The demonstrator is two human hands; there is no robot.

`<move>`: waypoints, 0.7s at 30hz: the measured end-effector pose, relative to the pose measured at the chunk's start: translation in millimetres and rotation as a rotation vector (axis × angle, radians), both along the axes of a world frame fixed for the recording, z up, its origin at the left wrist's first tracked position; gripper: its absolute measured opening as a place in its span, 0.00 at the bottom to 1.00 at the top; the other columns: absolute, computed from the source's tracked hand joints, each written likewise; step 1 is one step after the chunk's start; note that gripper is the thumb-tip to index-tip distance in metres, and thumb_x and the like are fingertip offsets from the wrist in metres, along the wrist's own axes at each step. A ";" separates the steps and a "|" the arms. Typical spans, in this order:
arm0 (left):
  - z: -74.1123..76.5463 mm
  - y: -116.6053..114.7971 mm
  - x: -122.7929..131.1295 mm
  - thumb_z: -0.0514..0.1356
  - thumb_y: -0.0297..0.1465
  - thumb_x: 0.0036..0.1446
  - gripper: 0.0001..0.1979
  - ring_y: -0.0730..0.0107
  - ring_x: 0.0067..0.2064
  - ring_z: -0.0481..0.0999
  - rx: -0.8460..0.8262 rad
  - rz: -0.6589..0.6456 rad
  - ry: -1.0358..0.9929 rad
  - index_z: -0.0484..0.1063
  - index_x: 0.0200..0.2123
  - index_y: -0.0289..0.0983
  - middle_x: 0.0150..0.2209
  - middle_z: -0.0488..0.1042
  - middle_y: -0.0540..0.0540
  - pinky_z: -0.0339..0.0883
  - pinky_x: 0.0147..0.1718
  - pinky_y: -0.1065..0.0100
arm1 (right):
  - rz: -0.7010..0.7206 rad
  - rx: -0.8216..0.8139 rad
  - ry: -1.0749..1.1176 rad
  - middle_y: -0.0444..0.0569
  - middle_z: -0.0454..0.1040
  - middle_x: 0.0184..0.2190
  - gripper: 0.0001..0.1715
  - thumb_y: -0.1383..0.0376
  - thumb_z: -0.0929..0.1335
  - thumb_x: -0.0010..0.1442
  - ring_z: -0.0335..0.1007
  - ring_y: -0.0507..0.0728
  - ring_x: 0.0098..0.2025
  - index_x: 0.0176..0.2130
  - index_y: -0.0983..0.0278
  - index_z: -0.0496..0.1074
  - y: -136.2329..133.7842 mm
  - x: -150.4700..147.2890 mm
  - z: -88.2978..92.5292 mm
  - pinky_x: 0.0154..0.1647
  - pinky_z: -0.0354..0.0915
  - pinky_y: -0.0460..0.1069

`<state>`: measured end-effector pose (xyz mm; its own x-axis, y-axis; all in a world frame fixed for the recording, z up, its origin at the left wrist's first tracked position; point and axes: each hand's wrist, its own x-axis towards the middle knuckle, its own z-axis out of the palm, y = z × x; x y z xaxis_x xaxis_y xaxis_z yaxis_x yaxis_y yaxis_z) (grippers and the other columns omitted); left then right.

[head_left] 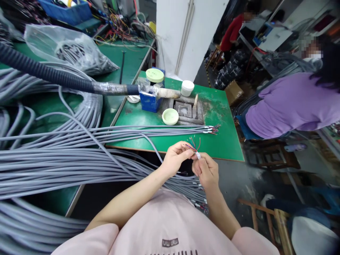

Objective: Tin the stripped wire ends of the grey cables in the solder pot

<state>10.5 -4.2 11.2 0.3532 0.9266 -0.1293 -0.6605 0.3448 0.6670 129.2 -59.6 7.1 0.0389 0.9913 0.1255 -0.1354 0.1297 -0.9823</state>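
Wires [195,149], several colours, splayed above a white band [198,155], in front of the chest, just off the near edge of the green tabletop [217,143]. Left hand [175,160]: thumb and index pinched narrow at the splayed wires, seemingly on one or two of them. Right hand [208,170]: thumb and curled fingers closed around the white band, other fingers tucked under.

Step in hand looks like separating or straightening the wires, one end at a time; judgement only. Next move would call for the right grip staying steady at the band while the left fingertips pick out single wires without snagging neighbours.

On the tabletop, a row of grey cables [159,131] with bare-looking coloured ends points right. Behind it, a pale green dish [170,117] sits beside a square dark pot, probably for solder [183,110]. Thicker grey cable bundle [79,168] runs in from the left and passes beneath the left forearm.

Hard to make out: which wire the left fingertips have, whether its tip is stripped, exact wire count. Cable below the band is covered by the right hand, so its link to the bundle can't be traced. Bundle cut off at left edge, partly hidden by the forearm. Person in purple top [294,102] cropped at right, hands not readable.
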 end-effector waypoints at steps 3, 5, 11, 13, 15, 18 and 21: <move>0.3 1.6 -1.0 0.72 0.34 0.37 0.15 0.78 0.26 0.66 -0.107 -0.146 -0.175 0.71 0.24 0.33 0.24 0.68 0.51 0.60 0.28 0.73 | 0.045 0.028 -0.010 0.37 0.52 0.16 0.13 0.59 0.62 0.65 0.47 0.46 0.16 0.39 0.63 0.71 -0.8 0.1 -5.2 0.17 0.48 0.44; 1.9 4.0 -2.5 0.70 0.32 0.38 0.13 0.77 0.26 0.65 -0.091 -0.213 -0.229 0.69 0.21 0.32 0.23 0.66 0.50 0.59 0.27 0.73 | 0.078 0.027 -0.033 0.38 0.53 0.17 0.14 0.59 0.62 0.65 0.48 0.47 0.17 0.40 0.63 0.72 -2.5 1.5 -7.1 0.18 0.48 0.45; 4.3 10.4 -8.5 0.69 0.32 0.41 0.12 0.76 0.24 0.64 0.021 -0.298 -0.202 0.69 0.21 0.32 0.22 0.65 0.49 0.55 0.22 0.73 | 0.132 0.016 -0.059 0.38 0.55 0.17 0.14 0.60 0.61 0.66 0.49 0.47 0.18 0.39 0.64 0.72 -4.9 5.6 -7.2 0.19 0.48 0.45; 5.1 11.7 -10.8 0.70 0.33 0.41 0.13 0.76 0.23 0.64 0.041 -0.314 -0.181 0.70 0.22 0.33 0.22 0.66 0.50 0.55 0.22 0.72 | 0.136 -0.002 -0.076 0.38 0.55 0.16 0.15 0.59 0.61 0.66 0.49 0.47 0.17 0.39 0.65 0.72 -4.9 6.0 -7.2 0.19 0.48 0.45; 6.4 13.1 -13.1 0.70 0.33 0.42 0.12 0.77 0.22 0.64 0.065 -0.325 -0.149 0.71 0.23 0.33 0.22 0.66 0.50 0.56 0.22 0.72 | 0.136 -0.018 -0.098 0.38 0.55 0.16 0.16 0.58 0.61 0.65 0.49 0.47 0.17 0.38 0.65 0.72 -5.3 6.2 -7.1 0.19 0.48 0.46; 8.5 15.4 -15.7 0.71 0.33 0.41 0.13 0.77 0.23 0.65 0.104 -0.290 -0.086 0.71 0.21 0.33 0.22 0.67 0.49 0.57 0.22 0.72 | 0.142 -0.040 -0.130 0.38 0.55 0.15 0.16 0.58 0.61 0.65 0.48 0.47 0.17 0.37 0.65 0.72 -6.0 7.6 -4.2 0.19 0.47 0.46; 8.4 15.8 -15.4 0.72 0.33 0.38 0.15 0.78 0.22 0.66 0.121 -0.167 -0.029 0.70 0.20 0.33 0.22 0.69 0.50 0.58 0.22 0.73 | 0.103 -0.050 -0.208 0.38 0.57 0.16 0.14 0.58 0.62 0.64 0.51 0.47 0.17 0.39 0.64 0.71 -4.5 9.9 6.3 0.19 0.50 0.45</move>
